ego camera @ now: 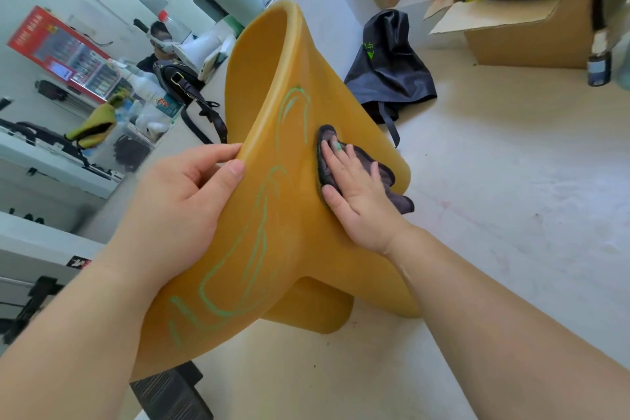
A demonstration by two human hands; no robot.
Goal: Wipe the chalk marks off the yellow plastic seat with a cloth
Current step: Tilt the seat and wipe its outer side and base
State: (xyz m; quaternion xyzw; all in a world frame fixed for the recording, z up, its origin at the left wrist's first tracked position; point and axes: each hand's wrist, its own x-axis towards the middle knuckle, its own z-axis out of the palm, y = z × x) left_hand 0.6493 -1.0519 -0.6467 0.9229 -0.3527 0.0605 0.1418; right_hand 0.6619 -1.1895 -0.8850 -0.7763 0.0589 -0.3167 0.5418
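The yellow seat [266,54] looks like stiff, light, smooth plastic, probably a bit slippery, so the rim's the spot to hold. The left grip [191,187] is clenched on that rim, thumb on top. The right grip [354,194] lies flat, fingers straight, pressing the dark cloth [400,199] onto the seat. The green chalk marks [259,215] run between both grips, just left of the cloth.

The black bag [388,78] carries green print, one character like an upside-down "A"; the red cabinet's [51,44] white lettering is unreadable.
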